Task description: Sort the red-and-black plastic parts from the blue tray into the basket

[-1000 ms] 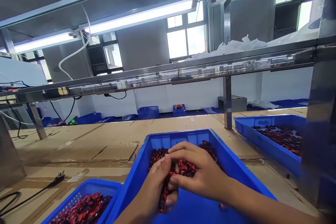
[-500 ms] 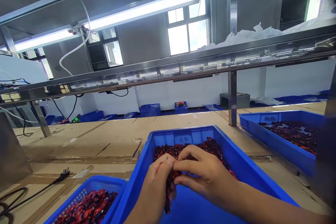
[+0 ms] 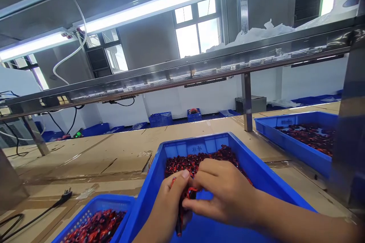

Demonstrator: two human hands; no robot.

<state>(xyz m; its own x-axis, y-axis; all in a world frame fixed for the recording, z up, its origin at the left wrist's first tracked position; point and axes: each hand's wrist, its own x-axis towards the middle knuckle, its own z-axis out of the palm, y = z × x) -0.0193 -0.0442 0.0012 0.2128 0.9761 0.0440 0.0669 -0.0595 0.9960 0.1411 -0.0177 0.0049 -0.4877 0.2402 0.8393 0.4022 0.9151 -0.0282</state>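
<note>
One red-black part is sitting pinched in right hand, left hand clasping others; likely light, stiff, slick; edges suiting grip.

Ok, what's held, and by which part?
The left hand holds red-and-black pieces above one's protruding lower end; the right hand is against them, exact grip unclear.

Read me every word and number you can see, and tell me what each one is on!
No text is clear enough to quote.
Large blue rectangular plastic tray in the middle: two dark characters on its inner far wall, too blurred to read surely.
Small dark box with a glowing green display, far left: marks too small to read.
Blue plastic tray on the right: dark mark inside, too small to read.
</note>
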